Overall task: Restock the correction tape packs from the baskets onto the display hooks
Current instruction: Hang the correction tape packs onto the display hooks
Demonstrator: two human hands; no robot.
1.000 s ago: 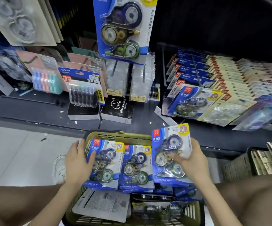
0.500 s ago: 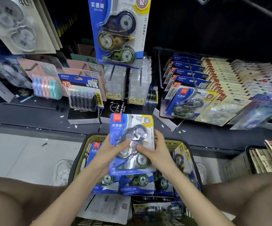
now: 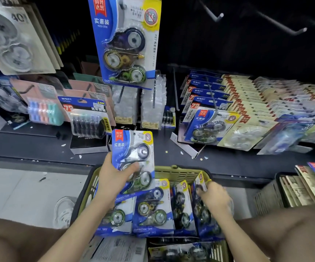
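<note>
My left hand grips a blue correction tape pack upright above the olive basket, thumb across its front. Down in the basket, my right hand reaches onto the rightmost upright pack; its fingers are blurred, so the grip is unclear. Several more packs stand in the basket. One identical pack hangs on a display hook at top centre. Two bare hooks stick out at the upper right.
A dark shelf runs across in front of the basket, carrying boxes and hanging tape refills. Rows of carded packs fill the right side. A second basket with cards stands at the right. My knees frame the bottom corners.
Both hands held the pack half a second ago. Now my left hand alone holds it, a little higher, and my right hand has dropped into the basket's right side.
</note>
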